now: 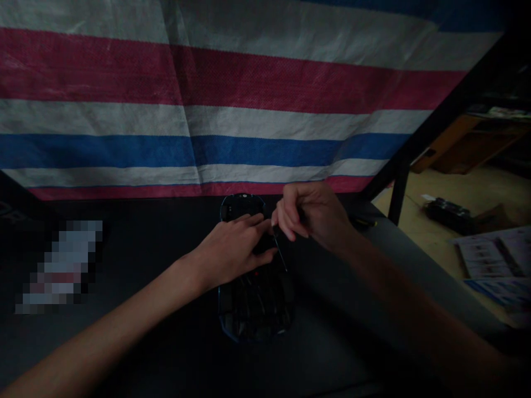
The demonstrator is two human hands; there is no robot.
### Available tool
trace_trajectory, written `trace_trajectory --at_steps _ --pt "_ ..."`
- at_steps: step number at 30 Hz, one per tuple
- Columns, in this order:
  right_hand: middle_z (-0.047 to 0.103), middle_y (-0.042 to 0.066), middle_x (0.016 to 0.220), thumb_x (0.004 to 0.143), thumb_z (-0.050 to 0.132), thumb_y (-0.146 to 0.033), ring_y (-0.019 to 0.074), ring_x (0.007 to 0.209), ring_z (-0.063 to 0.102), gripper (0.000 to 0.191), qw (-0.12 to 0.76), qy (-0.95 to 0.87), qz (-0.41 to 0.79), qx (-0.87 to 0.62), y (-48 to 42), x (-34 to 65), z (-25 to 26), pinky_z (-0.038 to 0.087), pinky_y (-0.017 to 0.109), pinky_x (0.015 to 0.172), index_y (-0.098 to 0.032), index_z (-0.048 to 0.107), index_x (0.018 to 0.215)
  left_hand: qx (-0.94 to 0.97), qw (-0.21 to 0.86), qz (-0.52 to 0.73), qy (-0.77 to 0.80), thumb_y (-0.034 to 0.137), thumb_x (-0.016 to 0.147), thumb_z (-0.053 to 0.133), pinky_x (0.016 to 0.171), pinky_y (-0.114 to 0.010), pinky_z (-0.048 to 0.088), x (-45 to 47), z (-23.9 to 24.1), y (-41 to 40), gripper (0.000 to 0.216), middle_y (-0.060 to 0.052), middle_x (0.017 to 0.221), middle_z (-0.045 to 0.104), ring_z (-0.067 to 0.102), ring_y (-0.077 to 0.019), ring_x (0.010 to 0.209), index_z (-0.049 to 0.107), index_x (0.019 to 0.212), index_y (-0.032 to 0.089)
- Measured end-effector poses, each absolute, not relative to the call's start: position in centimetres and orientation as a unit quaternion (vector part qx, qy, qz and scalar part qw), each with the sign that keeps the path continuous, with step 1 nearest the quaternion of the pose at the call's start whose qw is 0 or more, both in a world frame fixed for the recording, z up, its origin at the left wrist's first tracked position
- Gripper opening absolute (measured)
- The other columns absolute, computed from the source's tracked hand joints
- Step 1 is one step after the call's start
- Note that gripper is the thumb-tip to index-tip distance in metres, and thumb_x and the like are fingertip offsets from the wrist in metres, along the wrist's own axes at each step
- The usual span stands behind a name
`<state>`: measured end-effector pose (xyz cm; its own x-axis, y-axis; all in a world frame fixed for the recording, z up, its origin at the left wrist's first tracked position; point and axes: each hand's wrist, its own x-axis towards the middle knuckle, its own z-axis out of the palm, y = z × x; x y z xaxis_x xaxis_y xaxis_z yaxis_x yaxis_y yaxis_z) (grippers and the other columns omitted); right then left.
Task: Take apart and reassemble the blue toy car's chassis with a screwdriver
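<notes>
A dark, flat toy-car-like body (254, 304) lies lengthwise on the black table (136, 331) in dim light. My left hand (232, 249) rests on its middle, fingers stretched flat and pressing it down. My right hand (309, 215) is closed in a pinch round a thin dark tool, perhaps a small screwdriver (281, 257), whose tip points down at the body's right edge. The far end of the body (240, 207) shows beyond my fingers.
A red, white and blue striped tarp (215, 110) hangs behind the table. A blurred-out patch (62, 265) lies at the left. To the right, past the table edge, are a wooden floor, a dark box (450, 213) and printed sheets (493, 260).
</notes>
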<state>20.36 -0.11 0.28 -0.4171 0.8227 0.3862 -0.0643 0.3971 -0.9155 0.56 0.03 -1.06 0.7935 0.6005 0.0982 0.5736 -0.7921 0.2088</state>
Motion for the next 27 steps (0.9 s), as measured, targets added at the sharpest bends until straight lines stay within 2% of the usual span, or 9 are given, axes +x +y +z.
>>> trace_trajectory --at_steps 3,6,9,12,15,19,27 --pt "0.037 -0.01 0.038 0.081 0.051 -0.017 0.0088 0.036 0.037 0.027 0.474 -0.667 0.53 -0.222 0.9 20.1 0.0 0.049 0.03 0.059 -0.026 0.042 0.057 0.942 0.085 0.079 0.315 0.044 0.105 0.053 0.084 -0.039 0.059 0.5 -1.0 -0.1 0.035 -0.008 0.126 0.067 0.069 -0.0275 0.11 0.062 0.127 0.018" --pt "0.031 -0.01 0.044 0.08 0.054 -0.017 0.0089 0.04 0.029 0.026 0.507 -0.625 0.557 -0.204 1.7 20.0 -0.2 0.043 0.026 0.052 -0.026 0.04 0.06 0.939 0.088 0.072 0.324 0.045 0.105 0.052 0.083 -0.039 0.059 0.6 -0.8 -0.1 0.034 -0.007 0.127 0.066 0.07 -0.0266 0.108 0.062 0.126 0.02" --pt "0.031 -0.007 0.058 0.067 0.055 -0.011 0.0114 0.051 0.03 0.023 0.604 -0.531 0.54 -0.249 2.1 20.8 -0.7 0.035 0.022 0.049 -0.026 0.037 0.068 0.937 0.085 0.063 0.332 0.045 0.105 0.052 0.082 -0.039 0.06 0.7 -0.8 -0.2 0.034 -0.007 0.126 0.065 0.069 -0.0269 0.109 0.061 0.127 0.022" --pt "0.038 -0.004 0.073 0.053 0.052 -0.009 0.0126 0.063 0.038 0.029 0.671 -0.406 0.545 -0.296 2.1 22.4 -1.8 0.032 0.02 0.049 -0.025 0.042 0.076 0.936 0.066 0.067 0.34 0.044 0.105 0.052 0.083 -0.041 0.061 0.7 -1.1 -0.5 0.034 -0.008 0.125 0.065 0.068 -0.0281 0.112 0.059 0.13 0.023" --pt "0.049 -0.001 0.083 0.052 0.052 -0.01 0.0123 0.072 0.046 0.035 0.651 -0.321 0.598 -0.34 2.1 23.7 -3.6 0.033 0.019 0.05 -0.023 0.052 0.085 0.934 0.061 0.071 0.346 0.043 0.106 0.051 0.087 -0.041 0.061 0.5 -1.2 -0.8 0.032 -0.007 0.125 0.064 0.065 -0.0274 0.116 0.059 0.131 0.026" --pt "0.06 0.004 0.085 0.06 0.056 -0.015 0.0134 0.073 0.05 0.03 0.595 -0.316 0.632 -0.382 1.9 23.4 -6.2 0.036 0.021 0.053 -0.018 0.064 0.088 0.928 0.075 0.069 0.358 0.043 0.105 0.053 0.083 -0.035 0.06 0.5 -1.3 -1.0 0.029 -0.004 0.12 0.064 0.066 -0.0241 0.112 0.061 0.129 0.029" --pt "0.067 0.002 0.082 0.064 0.06 -0.021 0.0164 0.077 0.059 0.025 0.546 -0.353 0.65 -0.394 0.7 21.0 -8.3 0.045 0.028 0.066 -0.02 0.073 0.085 0.924 0.104 0.057 0.363 0.046 0.106 0.05 0.091 -0.037 0.057 0.5 -0.9 -0.7 0.031 -0.003 0.131 0.062 0.066 -0.0244 0.115 0.06 0.132 0.033"
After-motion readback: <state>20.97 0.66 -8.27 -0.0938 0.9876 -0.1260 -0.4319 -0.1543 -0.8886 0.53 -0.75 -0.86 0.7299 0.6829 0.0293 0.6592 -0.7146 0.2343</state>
